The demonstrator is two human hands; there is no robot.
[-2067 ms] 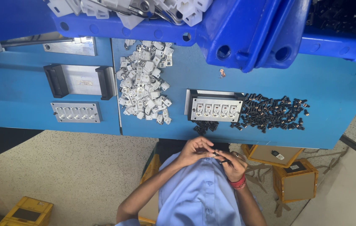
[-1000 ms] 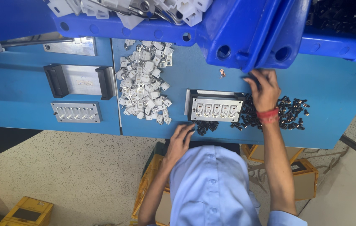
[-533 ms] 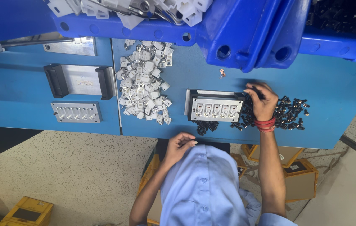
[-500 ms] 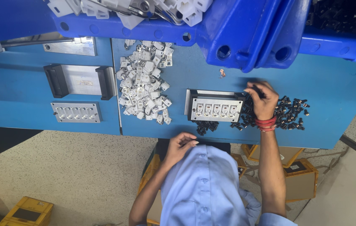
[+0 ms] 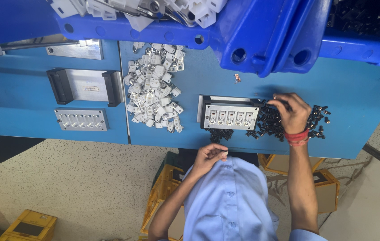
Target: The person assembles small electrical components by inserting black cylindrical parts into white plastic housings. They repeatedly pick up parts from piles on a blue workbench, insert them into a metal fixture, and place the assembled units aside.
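Note:
My right hand [image 5: 291,114], with a red band at the wrist, rests on a pile of small black parts [image 5: 270,124], fingers bunched and pinching into it. To its left stands a metal fixture [image 5: 229,117] with a row of several sockets. My left hand [image 5: 208,156] is held close to my light blue shirt, below the table edge, fingers pinched on a small white part [image 5: 224,154]. A few black parts [image 5: 220,134] lie just in front of the fixture.
A heap of white plastic pieces [image 5: 155,89] lies on the blue table [image 5: 190,76]. Further left are a black-ended metal block [image 5: 85,85] and a grey plate with slots [image 5: 81,119]. Blue bins [image 5: 252,31] overhang the far side. Yellow crates [image 5: 29,225] stand on the floor.
My right hand left my chest, reached over the table and settled on the black pile. My left hand dropped from the table edge to my shirt.

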